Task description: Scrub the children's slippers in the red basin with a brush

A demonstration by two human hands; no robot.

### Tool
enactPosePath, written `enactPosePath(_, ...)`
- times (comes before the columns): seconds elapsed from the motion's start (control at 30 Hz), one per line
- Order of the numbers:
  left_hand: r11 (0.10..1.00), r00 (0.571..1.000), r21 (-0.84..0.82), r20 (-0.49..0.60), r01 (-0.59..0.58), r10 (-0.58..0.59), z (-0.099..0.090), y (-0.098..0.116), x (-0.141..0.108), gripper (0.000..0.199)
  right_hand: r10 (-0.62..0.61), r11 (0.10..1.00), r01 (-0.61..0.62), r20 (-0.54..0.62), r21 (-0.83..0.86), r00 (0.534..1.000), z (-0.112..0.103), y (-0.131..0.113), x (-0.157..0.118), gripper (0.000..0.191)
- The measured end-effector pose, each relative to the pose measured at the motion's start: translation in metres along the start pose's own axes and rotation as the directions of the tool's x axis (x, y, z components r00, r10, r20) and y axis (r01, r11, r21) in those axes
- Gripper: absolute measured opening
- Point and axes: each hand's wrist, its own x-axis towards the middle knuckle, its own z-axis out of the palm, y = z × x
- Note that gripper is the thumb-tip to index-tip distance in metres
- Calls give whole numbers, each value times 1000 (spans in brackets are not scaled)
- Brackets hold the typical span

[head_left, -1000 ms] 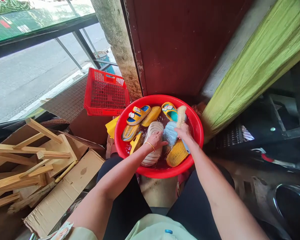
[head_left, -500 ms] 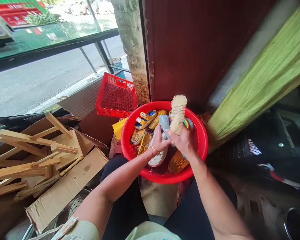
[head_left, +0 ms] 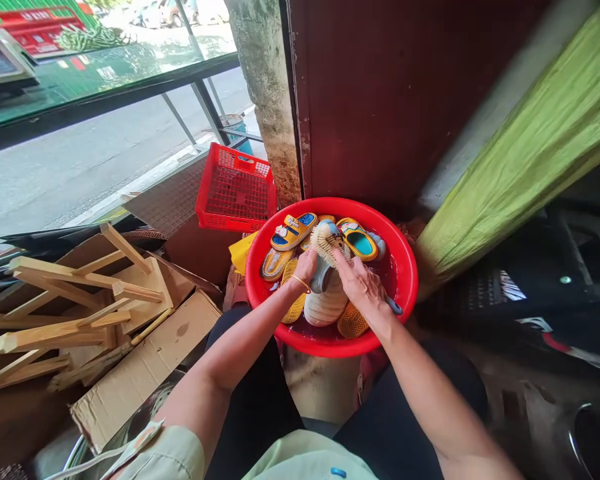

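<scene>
A red plastic basin (head_left: 411, 293) of reddish-looking water stands between my knees. Above it, my left hand (head_left: 306, 264) grips a light blue-grey slipper (head_left: 321, 277). My right hand (head_left: 364, 283) is closed round a scrubbing brush (head_left: 324, 244) with cream bristles, its grey handle end showing past the wrist. The brush head lies over the upper part of the slipper and hides some of it. Around them are a yellow and blue sandal (head_left: 291, 232), a yellow sandal with a teal insole (head_left: 359, 240), a whitish ridged shoe (head_left: 325, 305) and several yellow soles.
Behind the basin at left sits a red plastic crate (head_left: 237, 193). Wooden stools (head_left: 80, 280) and a cardboard box (head_left: 150, 373) crowd my left side. A maroon door (head_left: 370, 100) rises ahead, with a green cloth (head_left: 520, 153) hanging at right.
The brush has swung from upright down to the left, onto the slipper. My right hand turned with it, and the yellow sandal with the teal insole is now uncovered.
</scene>
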Motion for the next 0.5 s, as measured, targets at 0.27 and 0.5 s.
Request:
enactPosePath(0.27,978,998,209,55,-23,11,-1,7,-10,57,197,970,-199,28,136,980,-2,41,27,59)
enactPosePath(0.5,978,1000,210,13,7,-10,10,-15,-12,57,21,994,-31,92,106,996,-3,-2,11,63)
